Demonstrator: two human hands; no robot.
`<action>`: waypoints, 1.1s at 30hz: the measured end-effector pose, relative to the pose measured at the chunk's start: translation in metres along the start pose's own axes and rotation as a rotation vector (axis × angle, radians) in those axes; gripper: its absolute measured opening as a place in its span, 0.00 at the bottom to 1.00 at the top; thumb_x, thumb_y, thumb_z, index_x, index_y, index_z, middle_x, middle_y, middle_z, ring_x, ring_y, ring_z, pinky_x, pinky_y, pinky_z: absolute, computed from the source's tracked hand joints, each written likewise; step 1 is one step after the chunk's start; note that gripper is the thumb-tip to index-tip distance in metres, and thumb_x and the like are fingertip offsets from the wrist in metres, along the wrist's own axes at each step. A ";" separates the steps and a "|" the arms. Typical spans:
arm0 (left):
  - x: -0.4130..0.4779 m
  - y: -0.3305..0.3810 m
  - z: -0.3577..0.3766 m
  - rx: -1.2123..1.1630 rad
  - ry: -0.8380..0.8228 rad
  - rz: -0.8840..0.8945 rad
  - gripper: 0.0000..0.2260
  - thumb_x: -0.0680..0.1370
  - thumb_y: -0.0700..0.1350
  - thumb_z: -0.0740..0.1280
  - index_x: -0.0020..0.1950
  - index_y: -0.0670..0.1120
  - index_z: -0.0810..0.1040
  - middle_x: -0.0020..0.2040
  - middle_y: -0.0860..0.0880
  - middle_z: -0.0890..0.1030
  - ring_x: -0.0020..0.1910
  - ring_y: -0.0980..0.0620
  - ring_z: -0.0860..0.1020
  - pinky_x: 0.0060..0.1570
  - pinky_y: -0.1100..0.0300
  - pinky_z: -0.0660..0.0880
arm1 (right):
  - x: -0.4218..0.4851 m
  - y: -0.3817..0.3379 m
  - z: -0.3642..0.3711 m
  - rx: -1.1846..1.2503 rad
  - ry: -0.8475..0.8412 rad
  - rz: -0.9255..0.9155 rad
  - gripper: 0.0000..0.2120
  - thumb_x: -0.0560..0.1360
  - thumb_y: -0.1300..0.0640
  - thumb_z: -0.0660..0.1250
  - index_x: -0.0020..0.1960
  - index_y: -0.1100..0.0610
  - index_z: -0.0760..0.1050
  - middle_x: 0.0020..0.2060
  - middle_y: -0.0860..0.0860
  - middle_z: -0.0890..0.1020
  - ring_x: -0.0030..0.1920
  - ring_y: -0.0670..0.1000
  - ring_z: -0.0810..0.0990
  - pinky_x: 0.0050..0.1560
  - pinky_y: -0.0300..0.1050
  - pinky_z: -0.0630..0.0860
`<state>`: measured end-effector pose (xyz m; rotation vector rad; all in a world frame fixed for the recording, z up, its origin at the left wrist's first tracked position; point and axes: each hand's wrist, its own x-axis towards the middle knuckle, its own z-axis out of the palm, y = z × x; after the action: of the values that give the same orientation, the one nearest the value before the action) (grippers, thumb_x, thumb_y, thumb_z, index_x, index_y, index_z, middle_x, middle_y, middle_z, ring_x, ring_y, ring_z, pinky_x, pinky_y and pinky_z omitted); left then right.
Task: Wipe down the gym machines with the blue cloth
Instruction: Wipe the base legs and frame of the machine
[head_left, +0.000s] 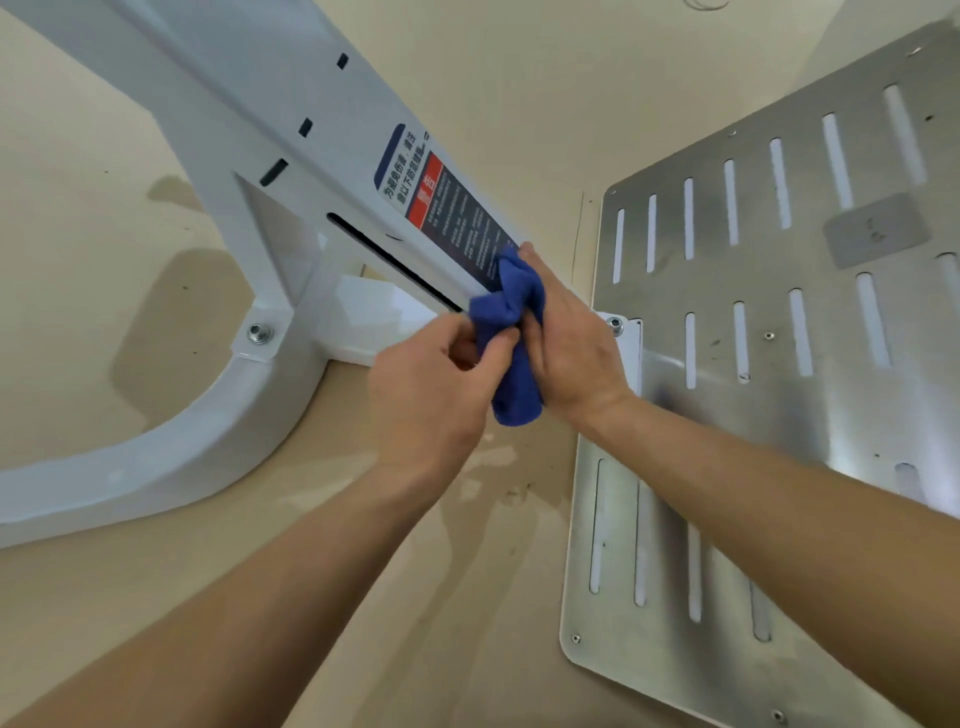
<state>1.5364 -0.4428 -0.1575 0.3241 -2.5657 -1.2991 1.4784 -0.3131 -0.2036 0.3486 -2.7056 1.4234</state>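
A bunched blue cloth (511, 332) sits between both hands, just below the warning label (447, 213) on the white machine frame (270, 135). My left hand (436, 384) pinches the cloth's near side with thumb and curled fingers. My right hand (569, 343) lies along the cloth's right side with fairly straight fingers, its fingertips reaching the lower end of the label. Part of the cloth hangs down between the two palms.
A slotted metal footplate (779, 364) fills the right side, bolted at its corners. The frame's curved white base (171, 441) sweeps to the lower left, with a bolt (260, 332) on its bracket. The beige floor (467, 519) shows damp patches.
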 end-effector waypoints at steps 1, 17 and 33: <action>0.007 0.009 0.000 0.088 0.034 0.090 0.08 0.74 0.57 0.70 0.44 0.53 0.80 0.35 0.58 0.82 0.35 0.59 0.80 0.39 0.60 0.76 | 0.005 -0.008 -0.004 0.081 0.024 0.059 0.18 0.82 0.49 0.56 0.72 0.45 0.68 0.58 0.43 0.80 0.57 0.48 0.78 0.61 0.47 0.73; 0.073 0.018 0.030 1.109 -0.290 1.051 0.12 0.81 0.46 0.57 0.51 0.46 0.79 0.50 0.48 0.81 0.52 0.46 0.77 0.57 0.51 0.70 | -0.034 0.040 0.003 -0.236 -0.018 0.231 0.26 0.83 0.47 0.47 0.79 0.53 0.57 0.67 0.54 0.75 0.63 0.56 0.75 0.60 0.52 0.74; 0.025 0.008 0.044 1.433 -0.526 1.073 0.26 0.83 0.47 0.49 0.78 0.36 0.56 0.78 0.37 0.59 0.78 0.39 0.57 0.77 0.44 0.50 | -0.066 0.074 -0.003 -0.787 -0.214 0.028 0.33 0.80 0.48 0.36 0.77 0.60 0.62 0.73 0.58 0.69 0.73 0.57 0.67 0.74 0.57 0.62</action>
<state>1.4982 -0.4126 -0.1729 -1.1387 -2.7383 0.9653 1.5254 -0.2593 -0.2722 0.4084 -3.1556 0.2445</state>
